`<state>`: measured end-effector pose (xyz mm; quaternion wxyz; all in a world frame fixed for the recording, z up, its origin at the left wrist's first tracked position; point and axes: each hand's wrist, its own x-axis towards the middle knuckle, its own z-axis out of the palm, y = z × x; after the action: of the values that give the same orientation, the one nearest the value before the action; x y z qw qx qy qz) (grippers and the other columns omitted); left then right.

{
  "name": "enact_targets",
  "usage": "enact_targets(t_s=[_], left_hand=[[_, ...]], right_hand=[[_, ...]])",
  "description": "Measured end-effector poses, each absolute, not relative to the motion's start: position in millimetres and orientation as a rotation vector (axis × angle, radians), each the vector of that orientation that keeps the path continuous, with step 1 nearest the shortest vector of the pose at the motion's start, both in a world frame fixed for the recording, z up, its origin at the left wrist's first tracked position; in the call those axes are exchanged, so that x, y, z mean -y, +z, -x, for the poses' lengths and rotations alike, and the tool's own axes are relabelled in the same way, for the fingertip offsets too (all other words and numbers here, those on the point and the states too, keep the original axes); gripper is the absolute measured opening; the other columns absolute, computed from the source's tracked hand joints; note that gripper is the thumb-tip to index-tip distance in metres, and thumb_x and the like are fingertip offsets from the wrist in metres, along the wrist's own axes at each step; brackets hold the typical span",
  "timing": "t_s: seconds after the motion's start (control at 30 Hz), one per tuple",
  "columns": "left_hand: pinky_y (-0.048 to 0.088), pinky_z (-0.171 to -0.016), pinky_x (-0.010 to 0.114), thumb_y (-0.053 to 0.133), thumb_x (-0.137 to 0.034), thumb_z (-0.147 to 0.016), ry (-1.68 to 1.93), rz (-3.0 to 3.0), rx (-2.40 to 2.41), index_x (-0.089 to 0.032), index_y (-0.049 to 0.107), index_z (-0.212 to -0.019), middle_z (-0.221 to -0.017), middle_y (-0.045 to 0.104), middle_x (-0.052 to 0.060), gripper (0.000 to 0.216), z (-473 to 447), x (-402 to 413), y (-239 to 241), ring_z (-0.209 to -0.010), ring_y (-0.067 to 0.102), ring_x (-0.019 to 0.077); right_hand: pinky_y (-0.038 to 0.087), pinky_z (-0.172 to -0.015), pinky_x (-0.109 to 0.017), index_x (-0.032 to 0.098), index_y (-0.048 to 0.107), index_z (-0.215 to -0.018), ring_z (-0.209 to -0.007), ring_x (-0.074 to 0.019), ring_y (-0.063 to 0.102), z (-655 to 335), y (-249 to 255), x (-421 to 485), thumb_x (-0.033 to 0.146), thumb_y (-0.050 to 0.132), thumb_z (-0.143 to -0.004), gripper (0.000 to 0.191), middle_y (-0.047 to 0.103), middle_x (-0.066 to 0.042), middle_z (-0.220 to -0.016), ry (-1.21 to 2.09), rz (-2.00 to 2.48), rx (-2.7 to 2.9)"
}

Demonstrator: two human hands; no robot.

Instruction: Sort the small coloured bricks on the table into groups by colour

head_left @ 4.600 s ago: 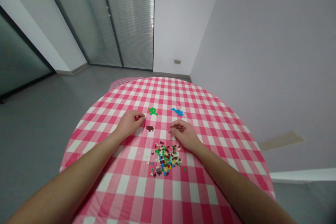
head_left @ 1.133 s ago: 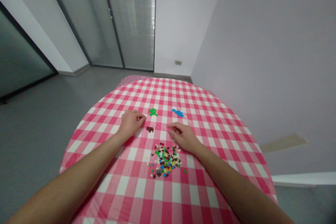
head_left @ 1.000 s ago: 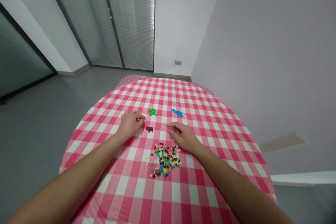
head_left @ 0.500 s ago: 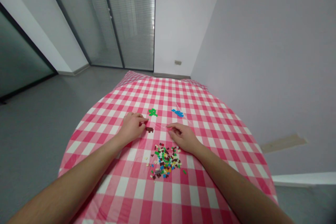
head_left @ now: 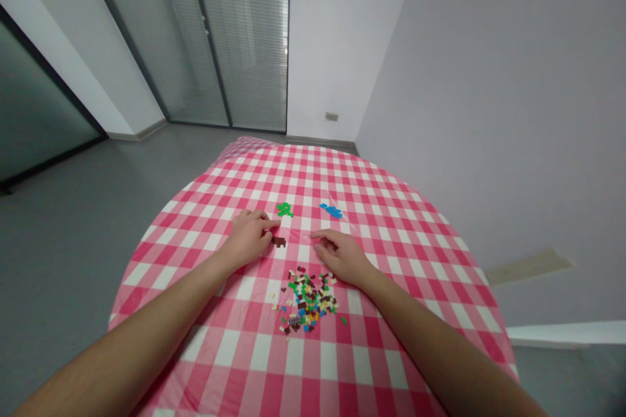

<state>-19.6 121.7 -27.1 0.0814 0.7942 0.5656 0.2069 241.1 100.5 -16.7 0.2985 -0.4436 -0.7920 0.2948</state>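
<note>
Left hand (head_left: 250, 236), forefinger and thumb parted, is just beside small dark-brown bricks (head_left: 280, 242) at its three o'clock; right hand (head_left: 346, 258) is curled, narrowly parted. Pink-and-white checked cloth (head_left: 391, 202) covers the round-edged table (head_left: 293, 384); framed glass partition (head_left: 254, 65) at eleven o'clock, plain pale wall (head_left: 489, 117) at two.

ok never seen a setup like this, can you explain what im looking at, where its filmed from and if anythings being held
There is no machine: these are a person's own bare hands. One camera, worn on the head, looks forward and down, so every picture comes from there. On the checked tablecloth, a mixed pile of small coloured pieces lies nearest the person. Beyond it are separate brown pieces, green pieces and blue pieces. The left hand is right beside the brown ones; I can't tell whether it holds anything. The right hand is loosely curled, with nothing visible in its fingers.
</note>
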Motion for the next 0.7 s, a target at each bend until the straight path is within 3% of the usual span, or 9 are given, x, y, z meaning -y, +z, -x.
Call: enact_targets(t_s=[0.47,0.7], left_hand=[[0.041,-0.081,0.044,0.045,-0.017,-0.086,0.575,-2.394,-1.682,-0.027,0.072,-0.116,-0.096,0.061,0.010,0.042,17.9,-128.6,-30.9,-0.089,0.053,0.0284],[0.041,-0.082,0.045,0.046,-0.017,-0.085,0.592,-2.373,-1.683,-0.028,0.072,-0.115,-0.096,0.062,0.011,0.042,17.1,-128.2,-28.9,-0.092,0.054,0.0290]], right_hand=[[0.042,-0.058,-0.025,0.016,0.069,-0.109,-0.061,-0.0143,0.055,-240.2,-16.4,-100.6,0.023,0.055,-0.088,0.026,0.067,-0.004,-0.076,0.753,1.178,2.119],[0.045,-0.063,-0.026,0.019,0.074,-0.086,-0.068,-0.0161,0.063,-242.9,-5.8,-97.9,0.016,0.062,-0.081,0.014,0.073,-0.004,-0.079,0.813,1.047,2.292]])
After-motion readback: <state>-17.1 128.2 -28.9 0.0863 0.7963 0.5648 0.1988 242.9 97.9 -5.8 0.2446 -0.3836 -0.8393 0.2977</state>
